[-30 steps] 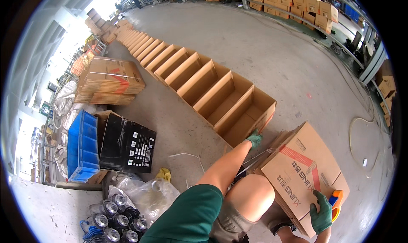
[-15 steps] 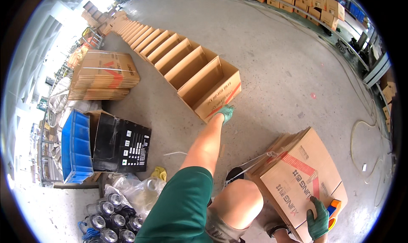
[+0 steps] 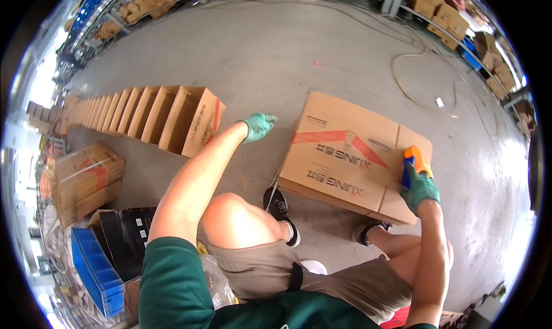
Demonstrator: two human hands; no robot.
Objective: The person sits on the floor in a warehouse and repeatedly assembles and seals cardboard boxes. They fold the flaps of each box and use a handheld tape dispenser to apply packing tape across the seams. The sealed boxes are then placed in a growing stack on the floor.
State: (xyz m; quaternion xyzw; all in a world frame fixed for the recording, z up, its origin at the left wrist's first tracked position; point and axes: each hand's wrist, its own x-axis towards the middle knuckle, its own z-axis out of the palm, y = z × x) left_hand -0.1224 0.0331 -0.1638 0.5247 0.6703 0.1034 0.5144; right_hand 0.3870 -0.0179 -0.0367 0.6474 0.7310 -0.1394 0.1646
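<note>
My left hand [image 3: 259, 126], in a green glove, hangs over the floor with its fingers stretched out and nothing in it. It sits between a row of upright open cardboard boxes [image 3: 202, 125] on the left and a stack of flattened cartons [image 3: 330, 113] on the right. My gloved right hand [image 3: 422, 192] is wrapped round an orange and blue tape dispenser [image 3: 416, 159] at the right end of the stack's top carton. Red bands and printing mark that carton.
Another pile of flat cartons [image 3: 86, 168] stands at the left, near a blue plastic bin [image 3: 95, 277] and a black box [image 3: 129, 234]. A pale hose [image 3: 402, 86] curls on the floor at the far right. Shelves with small cartons [image 3: 445, 18] line the back.
My view has swung right towards the flat carton stack. My left hand has come away from the nearest open box. The right hand has closed round the tape dispenser.
</note>
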